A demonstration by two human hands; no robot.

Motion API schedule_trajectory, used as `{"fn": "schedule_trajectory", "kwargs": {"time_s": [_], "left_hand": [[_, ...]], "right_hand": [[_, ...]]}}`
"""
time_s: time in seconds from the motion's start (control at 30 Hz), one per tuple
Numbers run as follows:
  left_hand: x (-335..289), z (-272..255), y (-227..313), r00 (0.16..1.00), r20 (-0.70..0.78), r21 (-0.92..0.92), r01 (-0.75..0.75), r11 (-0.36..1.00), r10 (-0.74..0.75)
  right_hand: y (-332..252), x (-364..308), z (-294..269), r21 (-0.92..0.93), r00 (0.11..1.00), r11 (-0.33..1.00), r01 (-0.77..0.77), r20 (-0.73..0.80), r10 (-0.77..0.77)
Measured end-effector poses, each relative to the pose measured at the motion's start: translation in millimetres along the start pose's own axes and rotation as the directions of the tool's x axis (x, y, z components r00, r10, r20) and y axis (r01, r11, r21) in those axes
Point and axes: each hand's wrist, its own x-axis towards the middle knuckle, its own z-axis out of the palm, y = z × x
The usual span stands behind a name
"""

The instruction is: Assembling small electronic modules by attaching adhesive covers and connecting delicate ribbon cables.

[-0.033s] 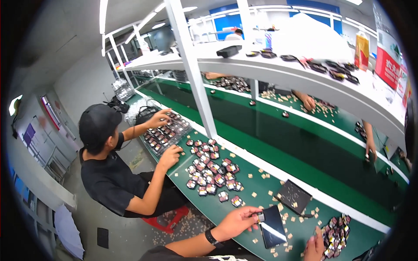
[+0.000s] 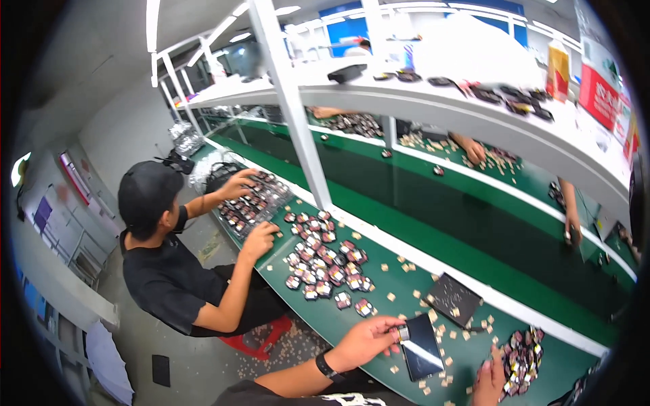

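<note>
My left hand [image 2: 366, 341] pinches a small, squarish dark part [image 2: 404, 332] with a light face, over the upper edge of a black, glossy flat tablet-like panel [image 2: 423, 352]. My right hand [image 2: 489, 384] is at the lower edge of the view, its thumb and fingers slightly apart, and I see nothing held in it. Just right of it lies a heap of small black parts [image 2: 523, 362] with white, red and yellow labels. Small beige squares [image 2: 439, 331] lie scattered around the panel. A shallow black tray [image 2: 453, 299] sits behind it.
A co-worker in black [image 2: 176, 257] sits to the left, hands at a clear tray [image 2: 254, 203] of parts. Loose labelled parts [image 2: 325, 264] spread across the green table [image 2: 338, 318] between us. A white post [image 2: 291, 115] and shelf [image 2: 433, 100] rise behind. Other people's hands [image 2: 472, 150] show beyond.
The whole view has shifted slightly. My left hand keeps its pinch on the small dark part by the panel, and my right hand stays beside the heap.
</note>
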Motion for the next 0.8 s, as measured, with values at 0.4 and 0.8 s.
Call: {"fn": "schedule_trajectory", "kwargs": {"time_s": [0.4, 0.8], "left_hand": [[3, 54, 51, 0.976, 0.216, 0.060, -0.022, 0.998, 0.009], [-4, 94, 51, 0.936, 0.338, 0.182, -0.171, 0.968, 0.102]], "right_hand": [[-19, 10, -18, 0.685, 0.993, 0.720, -0.106, 0.040, 0.109], [-22, -12, -38, 0.585, 0.998, 0.809, -0.058, 0.060, 0.027]]}}
